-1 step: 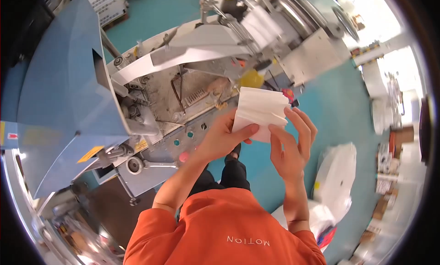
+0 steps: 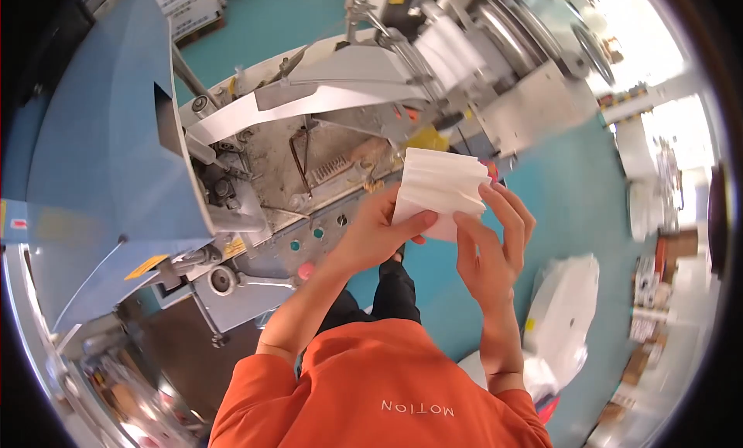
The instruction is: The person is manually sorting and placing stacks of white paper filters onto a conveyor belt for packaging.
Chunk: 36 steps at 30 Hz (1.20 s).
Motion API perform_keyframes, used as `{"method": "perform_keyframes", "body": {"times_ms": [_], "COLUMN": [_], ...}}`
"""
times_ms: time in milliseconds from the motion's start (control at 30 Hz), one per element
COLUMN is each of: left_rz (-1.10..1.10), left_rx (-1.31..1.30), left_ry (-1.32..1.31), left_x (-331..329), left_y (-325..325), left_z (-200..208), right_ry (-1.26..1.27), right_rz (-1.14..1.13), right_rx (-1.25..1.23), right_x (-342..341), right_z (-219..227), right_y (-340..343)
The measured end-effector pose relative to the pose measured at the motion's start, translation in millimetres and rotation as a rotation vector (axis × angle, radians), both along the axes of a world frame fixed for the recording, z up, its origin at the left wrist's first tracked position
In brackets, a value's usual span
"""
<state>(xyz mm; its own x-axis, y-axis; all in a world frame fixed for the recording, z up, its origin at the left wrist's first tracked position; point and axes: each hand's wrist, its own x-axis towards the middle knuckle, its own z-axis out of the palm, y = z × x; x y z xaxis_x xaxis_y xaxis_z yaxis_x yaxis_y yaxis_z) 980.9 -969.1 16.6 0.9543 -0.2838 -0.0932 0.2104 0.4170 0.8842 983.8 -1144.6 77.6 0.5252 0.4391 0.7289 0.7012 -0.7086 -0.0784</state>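
Observation:
A small stack of white paper pieces [image 2: 441,183] is held up in front of my body, its layers showing unevenly along the right edge. My left hand [image 2: 381,231] grips it by the lower left corner, the thumb lying on top and the other fingers underneath. At the right edge, my right hand [image 2: 495,243] has its fingertips on the paper, with the fingers bent and somewhat spread. Whether its thumb presses from below is hidden.
Ahead and left stands a machine with a large blue cover [image 2: 101,154], a white paper web [image 2: 232,115], rollers [image 2: 503,30] and a panel of buttons [image 2: 318,233]. White wrapped bundles [image 2: 563,316] lie on the green floor at right. Boxes [image 2: 646,332] line the far right.
The view has shifted slightly, so the machine and floor things sit a little differently in the picture. Both hands keep the same hold on the paper stack.

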Motion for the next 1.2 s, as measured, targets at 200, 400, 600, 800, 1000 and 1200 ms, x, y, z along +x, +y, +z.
{"method": "perform_keyframes", "body": {"times_ms": [200, 400, 600, 800, 1000, 1200], "left_rz": [0.340, 0.611, 0.827, 0.880, 0.906, 0.886], "left_rx": [-0.075, -0.108, -0.024, 0.001, -0.053, 0.017], "left_ry": [-0.016, -0.001, -0.038, 0.016, -0.017, 0.024], "left_x": [85, 153, 194, 209, 220, 217], "left_y": [-21, -36, -36, -23, -14, -9], "left_z": [-6, 2, 6, 14, 8, 8], "right_ry": [-0.079, -0.099, -0.131, -0.146, -0.116, -0.064], "right_rz": [0.388, 0.699, 0.870, 0.916, 0.931, 0.656], "right_rx": [-0.070, -0.081, -0.056, -0.020, -0.034, -0.298], "right_x": [148, 261, 324, 348, 359, 511], "right_z": [-2, 13, 18, 16, 18, 36], "right_y": [-14, 1, 14, 32, 42, 87]}}
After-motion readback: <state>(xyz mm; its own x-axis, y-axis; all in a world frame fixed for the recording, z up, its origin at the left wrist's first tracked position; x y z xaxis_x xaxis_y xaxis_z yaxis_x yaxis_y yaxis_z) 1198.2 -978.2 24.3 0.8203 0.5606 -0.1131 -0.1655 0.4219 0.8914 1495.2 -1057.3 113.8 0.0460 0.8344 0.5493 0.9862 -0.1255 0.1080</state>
